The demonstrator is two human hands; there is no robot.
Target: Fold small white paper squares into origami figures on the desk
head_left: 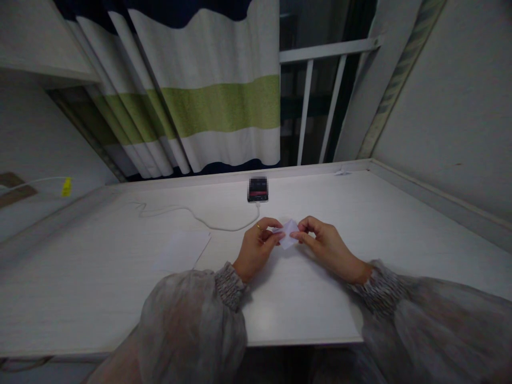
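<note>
A small folded piece of white paper is held up just above the white desk, its outline roughly diamond-shaped. My left hand pinches its left side between thumb and fingers; a ring shows on one finger. On the right side, my right hand grips the same paper between thumb and forefinger. The fingertips cover parts of its edges, so the exact folds cannot be made out.
Beyond my hands a phone lies on the desk, with a white cable running left from it. Flat white paper lies left of my left hand. A small folded paper piece rests at the back right, below the barred window.
</note>
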